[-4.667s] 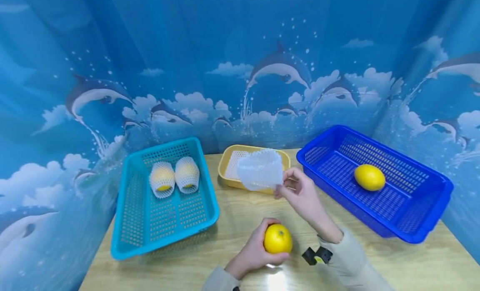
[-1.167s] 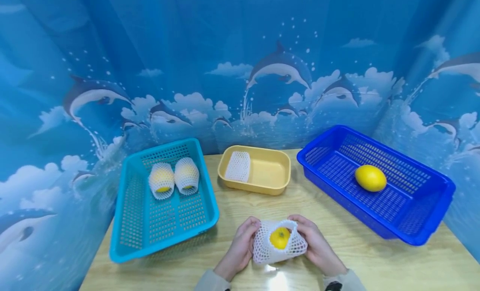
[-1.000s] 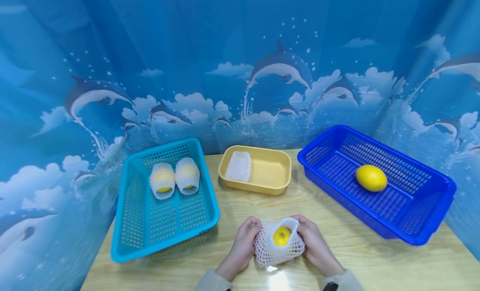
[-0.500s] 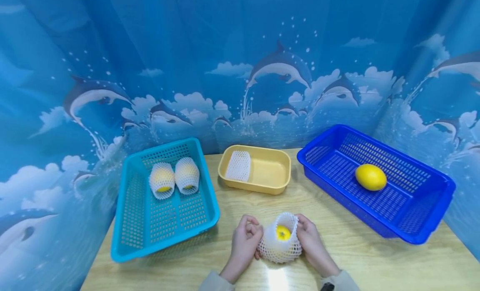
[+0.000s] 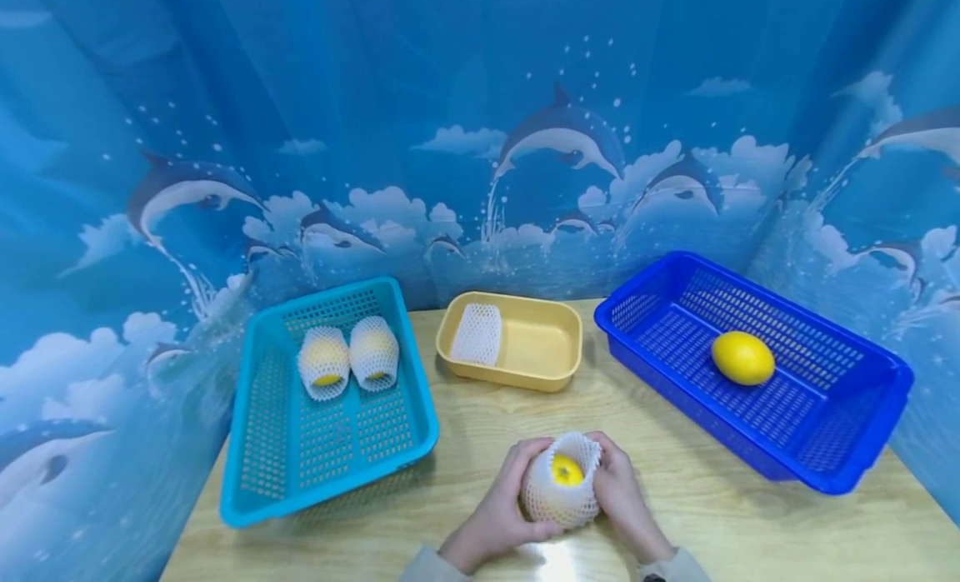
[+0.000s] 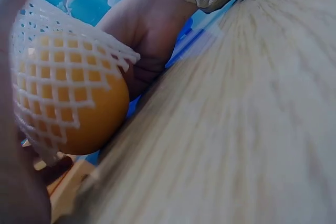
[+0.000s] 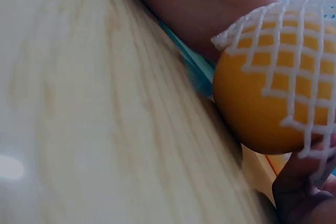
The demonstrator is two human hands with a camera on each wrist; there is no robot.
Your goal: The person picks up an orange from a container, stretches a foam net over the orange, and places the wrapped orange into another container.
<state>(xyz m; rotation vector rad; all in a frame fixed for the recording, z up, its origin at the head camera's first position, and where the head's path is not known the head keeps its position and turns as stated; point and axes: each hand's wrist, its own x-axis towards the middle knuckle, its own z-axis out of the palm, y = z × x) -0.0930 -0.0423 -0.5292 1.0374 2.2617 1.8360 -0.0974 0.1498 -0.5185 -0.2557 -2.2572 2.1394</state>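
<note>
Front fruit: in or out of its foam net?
In, not fully covered: the foam net wraps the fruit, whose top shows through the open end; both wrist views show its lower part bare.

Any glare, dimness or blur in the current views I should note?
Head view: bright, with a glare patch on the table at the bottom edge; left wrist view: dim, the left hand blurred at the left edge; right wrist view: dim too, with a glare spot at left, but the fruit reads fairly clearly.
</note>
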